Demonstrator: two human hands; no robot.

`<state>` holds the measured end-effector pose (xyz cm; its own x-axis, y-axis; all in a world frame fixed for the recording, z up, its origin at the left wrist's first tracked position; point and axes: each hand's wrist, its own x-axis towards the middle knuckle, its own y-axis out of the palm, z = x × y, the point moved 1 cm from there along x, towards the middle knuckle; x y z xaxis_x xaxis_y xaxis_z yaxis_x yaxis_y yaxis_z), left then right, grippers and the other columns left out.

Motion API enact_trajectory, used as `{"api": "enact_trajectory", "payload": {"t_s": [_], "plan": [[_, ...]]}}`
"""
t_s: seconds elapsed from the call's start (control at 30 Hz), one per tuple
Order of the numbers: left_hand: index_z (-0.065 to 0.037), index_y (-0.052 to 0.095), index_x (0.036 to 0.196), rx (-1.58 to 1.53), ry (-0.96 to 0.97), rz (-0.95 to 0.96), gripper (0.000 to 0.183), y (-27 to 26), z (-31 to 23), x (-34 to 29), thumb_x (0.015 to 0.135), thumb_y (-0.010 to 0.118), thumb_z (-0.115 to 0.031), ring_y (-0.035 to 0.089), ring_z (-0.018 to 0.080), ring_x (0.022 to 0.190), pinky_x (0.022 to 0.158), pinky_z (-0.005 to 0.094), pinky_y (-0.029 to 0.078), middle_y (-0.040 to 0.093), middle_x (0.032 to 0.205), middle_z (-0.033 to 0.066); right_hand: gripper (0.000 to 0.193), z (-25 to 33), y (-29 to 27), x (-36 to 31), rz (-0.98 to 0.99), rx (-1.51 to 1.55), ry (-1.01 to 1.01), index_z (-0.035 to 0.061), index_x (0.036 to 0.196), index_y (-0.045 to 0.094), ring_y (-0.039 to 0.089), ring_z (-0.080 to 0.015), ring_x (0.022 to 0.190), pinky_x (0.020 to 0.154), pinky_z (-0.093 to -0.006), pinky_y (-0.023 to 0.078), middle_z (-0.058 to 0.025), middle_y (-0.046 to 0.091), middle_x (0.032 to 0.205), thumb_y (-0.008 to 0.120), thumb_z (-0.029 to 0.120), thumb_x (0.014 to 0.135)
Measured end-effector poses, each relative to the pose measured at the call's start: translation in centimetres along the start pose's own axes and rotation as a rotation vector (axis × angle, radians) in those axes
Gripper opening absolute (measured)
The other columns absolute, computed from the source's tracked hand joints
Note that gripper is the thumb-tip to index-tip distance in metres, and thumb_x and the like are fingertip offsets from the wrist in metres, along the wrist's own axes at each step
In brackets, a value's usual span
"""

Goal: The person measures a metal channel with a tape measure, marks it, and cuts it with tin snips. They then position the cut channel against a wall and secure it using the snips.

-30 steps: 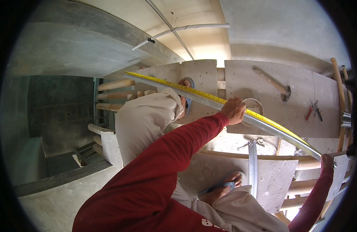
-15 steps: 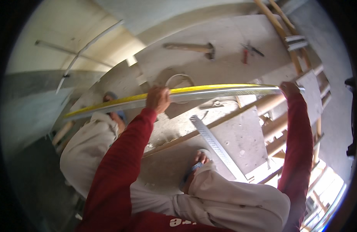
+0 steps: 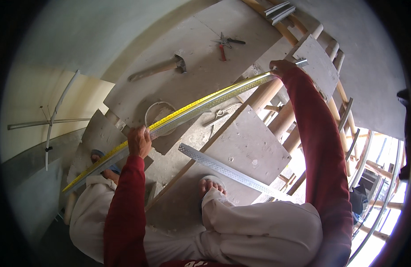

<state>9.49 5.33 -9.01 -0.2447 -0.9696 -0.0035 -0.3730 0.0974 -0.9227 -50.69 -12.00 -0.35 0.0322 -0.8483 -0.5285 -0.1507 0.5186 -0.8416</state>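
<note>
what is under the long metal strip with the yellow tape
Under the metal strip, held by the left hand and right hand, sit a round bucket and pliers on the boards. The strip hides part of the bucket.

Scaffold deck of grey cement-stained boards [image 3: 241, 147] laid over round wooden poles [image 3: 283, 120]. Pale plastered wall [image 3: 81, 49] at upper left, with thin conduit pipes [image 3: 58, 107] fixed to it. Bright daylight enters lower right, beyond the deck edge.

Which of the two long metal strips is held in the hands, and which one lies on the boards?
The strip with the yellow tape is held by the left hand and right hand. The perforated grey strip lies loose on the boards, near the foot.
</note>
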Motion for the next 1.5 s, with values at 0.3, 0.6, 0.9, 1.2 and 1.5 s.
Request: {"api": "enact_trajectory", "payload": {"t_s": [0.3,0.6,0.9,1.2,1.5], "plan": [[-0.001,0.056,0.083,0.011,-0.050,0.086,0.017,0.1,-0.1,0.0,0.093,0.055,-0.015,0.056,0.0377,0.084,0.078,0.0482,0.045,0.063,0.084,0.0183,0.022,0.6,-1.0,0.6,0.102,-0.036,-0.029,0.0190,0.093,0.070,0.066,-0.0313,0.094,0.086,-0.0445,0.050,-0.0138,0.067,0.094,0.068,0.036,0.081],[0.001,0.057,0.087,0.047,-0.073,0.114,0.016,0.1,-0.1,-0.1,0.093,0.055,-0.013,0.055,0.0380,0.092,0.082,0.0488,0.045,0.061,0.093,0.0193,0.023,-0.3,-0.4,3.7,0.217,-0.028,-0.114,0.0125,0.093,0.069,0.067,-0.0315,0.095,0.084,-0.0447,0.050,-0.0113,0.071,0.094,0.074,0.031,0.079],[0.000,0.056,0.093,0.086,-0.031,0.037,0.012,-0.3,0.2,-1.2,0.092,0.057,-0.012,0.054,0.0373,0.097,0.084,0.0502,0.043,0.058,0.097,0.0178,0.018,-1.0,-1.8,4.7,0.415,0.194,-0.098,0.0118,0.090,0.072,0.068,-0.0243,0.085,0.080,-0.0407,0.051,-0.0073,0.072,0.082,0.078,0.024,0.078],[0.000,0.057,0.101,0.128,-0.011,-0.003,0.015,0.2,1.1,-2.6,0.092,0.056,-0.012,0.053,0.0388,0.100,0.086,0.0502,0.043,0.058,0.099,0.0184,0.019,0.1,-2.9,4.3,0.464,0.110,-0.161,0.0128,0.091,0.073,0.067,-0.0254,0.089,0.081,-0.0408,0.051,-0.0070,0.072,0.086,0.076,0.028,0.080],[-0.001,0.056,0.094,0.111,0.007,-0.053,0.011,-0.5,1.3,-2.7,0.093,0.055,-0.012,0.053,0.0387,0.096,0.083,0.0506,0.043,0.057,0.095,0.0176,0.021,2.5,-3.8,3.6,0.465,-0.046,-0.225,0.0137,0.092,0.074,0.067,-0.0265,0.092,0.083,-0.0408,0.051,-0.0067,0.072,0.090,0.074,0.032,0.081]]}}
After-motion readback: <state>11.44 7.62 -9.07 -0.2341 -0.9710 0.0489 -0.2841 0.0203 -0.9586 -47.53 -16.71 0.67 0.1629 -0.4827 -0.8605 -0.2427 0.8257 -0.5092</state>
